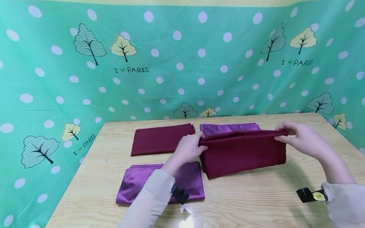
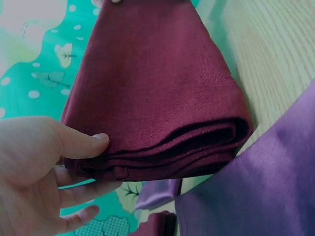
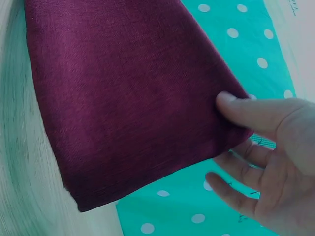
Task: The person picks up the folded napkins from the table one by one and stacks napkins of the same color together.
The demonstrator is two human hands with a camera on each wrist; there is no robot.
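Observation:
A folded dark red cloth [image 1: 244, 153] is held up by its upper edge between two hands, its lower part hanging over the table. The left hand [image 1: 188, 148] pinches its top left corner; in the left wrist view the thumb of the left hand [image 2: 44, 167] lies on top of several stacked layers [image 2: 162, 147], fingers beneath. At the top right corner the right hand [image 1: 300, 140] pinches the cloth, and the right wrist view shows the thumb of the right hand [image 3: 275, 147] on the cloth's face [image 3: 123, 98], with the fingers behind and below.
On the wooden table [image 1: 89, 205], another folded dark red cloth [image 1: 162, 139] lies at back left. A folded purple cloth [image 1: 136, 185] lies in front of it, partly under the left forearm. Behind the held cloth, a second purple cloth [image 1: 229, 128] shows partly. A patterned green curtain [image 1: 166, 75] hangs behind.

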